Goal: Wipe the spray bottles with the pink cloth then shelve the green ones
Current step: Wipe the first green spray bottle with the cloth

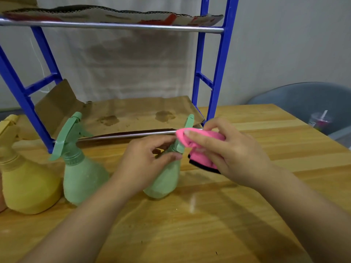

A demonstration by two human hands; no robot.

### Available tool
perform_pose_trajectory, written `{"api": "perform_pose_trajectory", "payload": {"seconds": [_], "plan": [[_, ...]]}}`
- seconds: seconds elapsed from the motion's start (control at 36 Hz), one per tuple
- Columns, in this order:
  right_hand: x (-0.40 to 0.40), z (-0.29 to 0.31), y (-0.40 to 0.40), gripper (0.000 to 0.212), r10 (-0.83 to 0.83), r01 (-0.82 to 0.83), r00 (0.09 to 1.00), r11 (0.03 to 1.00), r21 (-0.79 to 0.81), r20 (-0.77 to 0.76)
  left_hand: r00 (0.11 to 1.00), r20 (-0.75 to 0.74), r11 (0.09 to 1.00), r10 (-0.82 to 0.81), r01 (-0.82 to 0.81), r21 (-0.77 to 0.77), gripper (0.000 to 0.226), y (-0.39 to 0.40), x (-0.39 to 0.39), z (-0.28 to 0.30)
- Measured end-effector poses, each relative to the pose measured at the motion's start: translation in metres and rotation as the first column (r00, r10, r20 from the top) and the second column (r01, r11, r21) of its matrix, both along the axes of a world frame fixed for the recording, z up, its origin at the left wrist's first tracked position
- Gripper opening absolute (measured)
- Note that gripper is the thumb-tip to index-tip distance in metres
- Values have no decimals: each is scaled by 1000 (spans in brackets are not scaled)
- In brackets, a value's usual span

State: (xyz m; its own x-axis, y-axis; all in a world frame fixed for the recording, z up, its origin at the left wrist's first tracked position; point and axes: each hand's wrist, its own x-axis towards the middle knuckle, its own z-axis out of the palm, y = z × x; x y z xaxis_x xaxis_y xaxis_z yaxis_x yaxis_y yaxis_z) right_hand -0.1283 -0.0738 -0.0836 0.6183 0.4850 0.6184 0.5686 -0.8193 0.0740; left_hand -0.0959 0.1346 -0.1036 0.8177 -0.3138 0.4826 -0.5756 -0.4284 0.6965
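Pink and soft, the cloth point(201, 147) is bunched in the right hand point(226, 152), whose fingers are closed around it and press it against the trigger head of a green bottle point(165, 179). The left hand point(144, 160) is wrapped about that bottle's neck, thumb and fingers closed on it, steadying it on the table point(247, 215) just in front of the rack point(218, 73). The bottle leans slightly toward the cloth.

A second green bottle point(79, 175) stands upright, to the left of the held one and in front of the rack's left leg. Left again, touching or nearly touching it, is a yellow bottle point(26, 183).

Judging by their look, the bottles are thin frosted plastic: light, a little squashy in the belly, probably slick if damp. How full they are cannot be told through the cloudy walls. The narrow neck under the trigger looks the surest place to hold, as the left hand does now; the wide belly would be harder to span and might slip. The cloth is limp, with a black edge, and should fold readily into the trigger's corners.

Cardboard point(136, 114) lines the rack's lower shelf, stained in spots and clear for the green bottles.

No label or brand shows on any bottle. Red print on the top shelf's cardboard is too cut off to read.
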Motion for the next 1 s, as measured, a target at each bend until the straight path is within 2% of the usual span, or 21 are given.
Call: {"api": "perform_pose_trajectory", "payload": {"seconds": [0.14, 0.31, 0.36, 0.5, 0.58, 0.72, 0.81, 0.92, 1.0], "plan": [[26, 7, -10, 40, -118, 122, 992, 985, 122, -42, 1000, -16, 1000, -6, 5, -10, 34, -2, 6, -1], [20, -6, -1, 39, 94, -89, 993, 993, 73, -72, 998, -60, 997, 6, -10, -77, 33, 3, 12, -5], [23, -7, -1, 39, 102, -100, 994, 994, 40, -50, 996, -91, 995, -10, 1, -95, 34, 4, 12, -5], [46, -3, -14, 40, -72, 80, 996, 977, 198, -49, 974, -221, 986, -41, 4, -167, 32, 9, 11, -7], [47, -8, -15, 42, -82, 93, 995, 962, 255, -55, 963, -266, 981, -50, -2, -194, 31, 14, 11, -9], [40, -19, -7, 43, -54, 68, 997, 918, 390, -48, 959, -281, 981, -43, -12, -192, 29, 20, 11, -8], [38, -19, -3, 42, -9, 29, 999, 892, 452, -46, 954, -287, 966, -92, 15, -260, 40, 19, 8, -7], [38, -18, 6, 44, 40, -16, 998, 878, 479, -39, 969, -234, 937, -77, -10, -349, 46, 20, 6, -6], [40, -20, 14, 44, 67, -34, 997, 868, 495, -48, 979, -201, 928, -36, -42, -371, 26, 18, 5, -3]]}}
